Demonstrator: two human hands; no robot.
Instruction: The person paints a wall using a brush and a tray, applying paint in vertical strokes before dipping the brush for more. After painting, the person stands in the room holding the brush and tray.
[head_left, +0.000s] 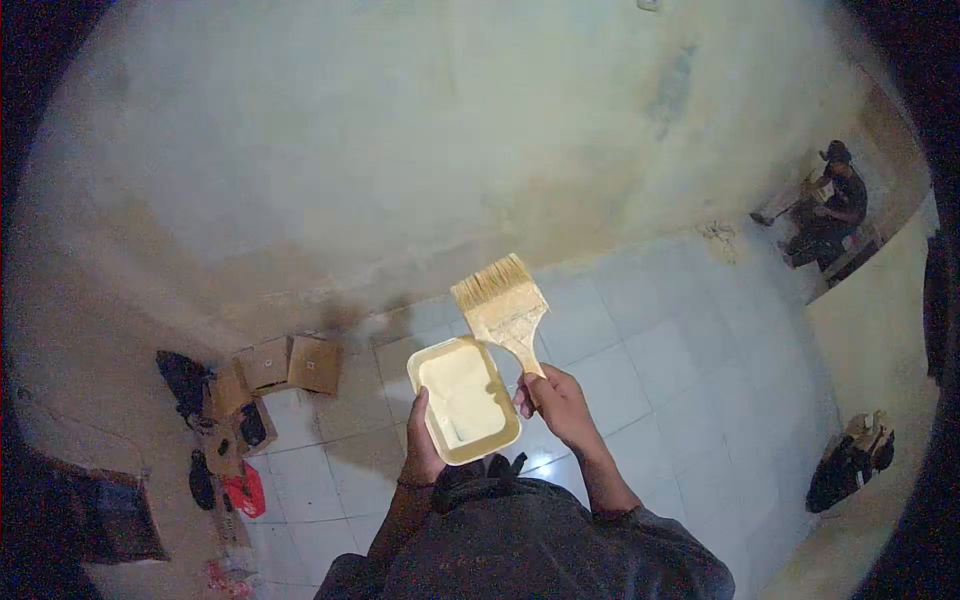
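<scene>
A cream rectangular tub [464, 400] with pale paint-like liquid inside is held level in front of the body. My left hand [424, 440] grips its left side, the thumb along the rim. Just right of the tub, my right hand [556, 402] is closed round the handle of a wide flat brush [508, 308]. The brush points up and slightly left, bristles uppermost, above the tub's upper right corner. Dried paint coats its handle and ferrule.
A stained pale wall [350, 140] rises ahead, above a tiled floor [620, 370]. Open cardboard boxes [268, 366] and a red bag [246, 492] lie at left. Another person [838, 205] sits at the far right. A dark bundle [845, 470] lies at lower right.
</scene>
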